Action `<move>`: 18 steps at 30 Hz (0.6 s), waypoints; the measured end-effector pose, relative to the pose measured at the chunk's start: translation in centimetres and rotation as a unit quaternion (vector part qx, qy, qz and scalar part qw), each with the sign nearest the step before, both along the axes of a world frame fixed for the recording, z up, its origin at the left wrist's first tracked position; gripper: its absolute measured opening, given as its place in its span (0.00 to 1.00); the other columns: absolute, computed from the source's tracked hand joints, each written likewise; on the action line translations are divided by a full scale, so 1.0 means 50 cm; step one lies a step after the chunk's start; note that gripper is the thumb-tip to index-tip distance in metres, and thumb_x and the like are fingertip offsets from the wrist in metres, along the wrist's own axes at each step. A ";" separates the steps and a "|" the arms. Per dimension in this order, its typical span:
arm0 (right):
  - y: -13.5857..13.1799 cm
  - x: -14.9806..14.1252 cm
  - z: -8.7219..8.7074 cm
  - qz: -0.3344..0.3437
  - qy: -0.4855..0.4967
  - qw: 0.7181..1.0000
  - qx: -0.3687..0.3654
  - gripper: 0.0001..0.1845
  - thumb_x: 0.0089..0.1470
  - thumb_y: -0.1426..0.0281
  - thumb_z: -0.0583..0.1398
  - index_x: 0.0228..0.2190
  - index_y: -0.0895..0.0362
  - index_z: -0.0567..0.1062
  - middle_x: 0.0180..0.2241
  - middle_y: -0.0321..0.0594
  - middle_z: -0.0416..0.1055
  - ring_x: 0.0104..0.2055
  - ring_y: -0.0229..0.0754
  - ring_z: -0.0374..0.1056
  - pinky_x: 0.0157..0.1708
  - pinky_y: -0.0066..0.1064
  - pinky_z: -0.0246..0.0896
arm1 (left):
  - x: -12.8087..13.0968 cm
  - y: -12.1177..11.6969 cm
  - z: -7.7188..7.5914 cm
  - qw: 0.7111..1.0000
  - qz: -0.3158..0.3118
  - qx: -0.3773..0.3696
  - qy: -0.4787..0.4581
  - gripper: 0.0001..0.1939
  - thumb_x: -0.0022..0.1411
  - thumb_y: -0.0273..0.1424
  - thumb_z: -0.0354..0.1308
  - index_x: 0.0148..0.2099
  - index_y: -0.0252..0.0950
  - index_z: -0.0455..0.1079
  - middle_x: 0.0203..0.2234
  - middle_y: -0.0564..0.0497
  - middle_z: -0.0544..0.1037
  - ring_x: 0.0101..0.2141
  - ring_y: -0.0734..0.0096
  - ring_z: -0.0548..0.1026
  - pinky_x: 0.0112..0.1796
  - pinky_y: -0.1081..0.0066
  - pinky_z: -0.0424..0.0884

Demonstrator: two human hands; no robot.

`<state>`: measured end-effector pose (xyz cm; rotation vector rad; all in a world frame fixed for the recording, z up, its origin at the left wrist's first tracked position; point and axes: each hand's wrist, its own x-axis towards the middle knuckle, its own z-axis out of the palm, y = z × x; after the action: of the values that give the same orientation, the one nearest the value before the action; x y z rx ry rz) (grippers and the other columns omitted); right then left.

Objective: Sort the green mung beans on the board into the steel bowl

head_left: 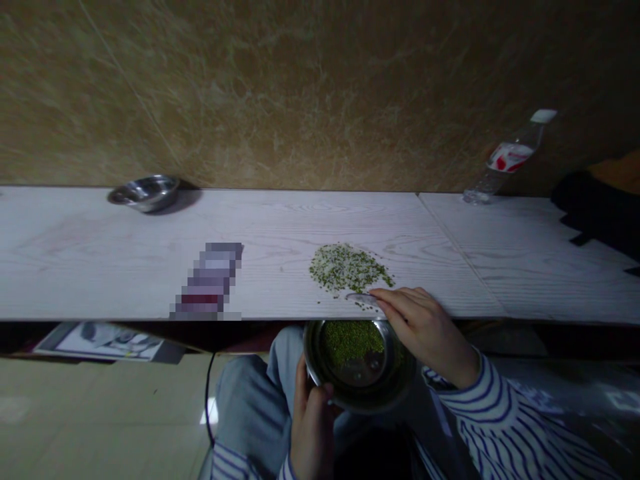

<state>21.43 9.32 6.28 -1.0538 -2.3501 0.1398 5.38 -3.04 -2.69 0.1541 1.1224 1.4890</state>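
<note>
My left hand grips the near left rim of a metal bowl, with the thumb over the edge. The bowl sits over my lap, just under the table's front edge, and green beans cover part of its bottom. Between the closed fingers of my right hand is a metal spoon, low over the table edge. Several beans lie near the spoon. Beyond it spreads a mixed pile of white grains, like rice, and green beans.
A second metal bowl stands at the back left by the wall. A blurred-out flat object lies left of the pile. At the back right are a clear plastic bottle and dark cloth. Below the table's left side is an open drawer.
</note>
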 end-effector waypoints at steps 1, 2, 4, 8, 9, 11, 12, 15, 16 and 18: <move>0.000 -0.001 0.001 0.005 0.000 1.000 -0.004 0.13 0.62 0.72 0.53 0.46 0.56 0.72 0.40 0.42 0.77 0.40 0.42 0.72 0.41 0.38 0.64 | 0.000 -0.001 -0.002 1.000 -0.010 -0.001 -0.023 0.37 0.50 0.32 0.60 0.63 0.44 0.58 0.50 0.44 0.72 0.50 0.46 0.70 0.33 0.63 0.74; -0.001 -0.001 0.003 0.012 0.001 1.000 -0.007 0.13 0.62 0.73 0.53 0.46 0.56 0.72 0.40 0.42 0.77 0.41 0.42 0.72 0.41 0.38 0.64 | -0.001 -0.001 -0.003 1.000 -0.009 0.000 -0.028 0.38 0.50 0.32 0.60 0.64 0.45 0.56 0.51 0.44 0.71 0.51 0.46 0.69 0.32 0.63 0.74; -0.004 -0.001 0.007 0.027 0.005 1.000 -0.010 0.12 0.62 0.74 0.54 0.46 0.55 0.72 0.39 0.40 0.77 0.41 0.41 0.72 0.41 0.37 0.63 | 0.000 -0.002 -0.004 0.999 -0.010 -0.003 -0.030 0.38 0.51 0.32 0.60 0.64 0.45 0.55 0.51 0.44 0.70 0.51 0.46 0.68 0.32 0.64 0.74; -0.005 0.003 0.011 0.030 0.008 1.000 -0.001 0.12 0.62 0.73 0.54 0.45 0.54 0.73 0.37 0.40 0.78 0.39 0.41 0.72 0.39 0.36 0.64 | 0.003 0.000 -0.002 1.000 -0.014 0.000 -0.021 0.36 0.53 0.32 0.58 0.64 0.46 0.55 0.53 0.46 0.69 0.50 0.50 0.69 0.34 0.64 0.74; -0.005 0.004 0.010 0.025 0.008 1.000 0.004 0.13 0.62 0.73 0.53 0.45 0.54 0.74 0.37 0.40 0.78 0.38 0.41 0.72 0.39 0.36 0.64 | 0.003 0.000 -0.001 1.000 -0.016 0.002 -0.018 0.36 0.53 0.32 0.58 0.64 0.46 0.55 0.54 0.46 0.69 0.49 0.51 0.70 0.35 0.64 0.74; -0.005 0.003 0.010 0.018 0.006 1.000 0.008 0.13 0.61 0.73 0.53 0.45 0.54 0.74 0.37 0.40 0.78 0.38 0.42 0.73 0.39 0.37 0.64 | 0.003 0.001 0.003 1.000 -0.018 0.006 -0.017 0.36 0.53 0.32 0.58 0.64 0.47 0.55 0.55 0.46 0.68 0.49 0.52 0.70 0.36 0.63 0.74; -0.006 0.002 0.010 0.020 0.005 1.000 0.007 0.13 0.61 0.73 0.53 0.45 0.54 0.74 0.37 0.40 0.78 0.39 0.42 0.73 0.39 0.37 0.64 | 0.003 0.002 0.005 1.000 -0.019 0.008 -0.017 0.36 0.53 0.32 0.58 0.64 0.47 0.55 0.55 0.46 0.68 0.49 0.51 0.70 0.37 0.62 0.74; -0.017 -0.008 0.013 0.036 0.006 0.999 -0.004 0.13 0.61 0.74 0.53 0.45 0.54 0.73 0.37 0.40 0.78 0.39 0.41 0.72 0.39 0.37 0.64 | 0.002 0.002 0.010 1.000 -0.017 0.006 -0.012 0.36 0.53 0.31 0.57 0.64 0.47 0.55 0.55 0.47 0.68 0.51 0.49 0.68 0.38 0.60 0.74; -0.022 -0.011 0.014 0.042 0.008 0.999 -0.008 0.13 0.61 0.74 0.53 0.46 0.54 0.73 0.38 0.40 0.78 0.39 0.41 0.72 0.39 0.37 0.64 | 0.002 0.002 0.011 1.000 -0.015 0.003 -0.009 0.36 0.52 0.31 0.57 0.64 0.47 0.56 0.54 0.46 0.69 0.52 0.48 0.68 0.37 0.60 0.74; -0.030 -0.019 0.016 0.051 0.011 0.999 -0.013 0.13 0.61 0.75 0.54 0.46 0.54 0.72 0.37 0.40 0.78 0.39 0.41 0.72 0.40 0.37 0.63 | 0.002 0.002 0.012 1.000 -0.015 0.001 -0.009 0.36 0.52 0.32 0.58 0.63 0.46 0.57 0.53 0.45 0.70 0.52 0.47 0.69 0.37 0.60 0.75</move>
<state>20.51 7.79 7.09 -0.9386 -2.3889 0.2186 5.50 -2.94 -2.07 0.1582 1.0990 1.4620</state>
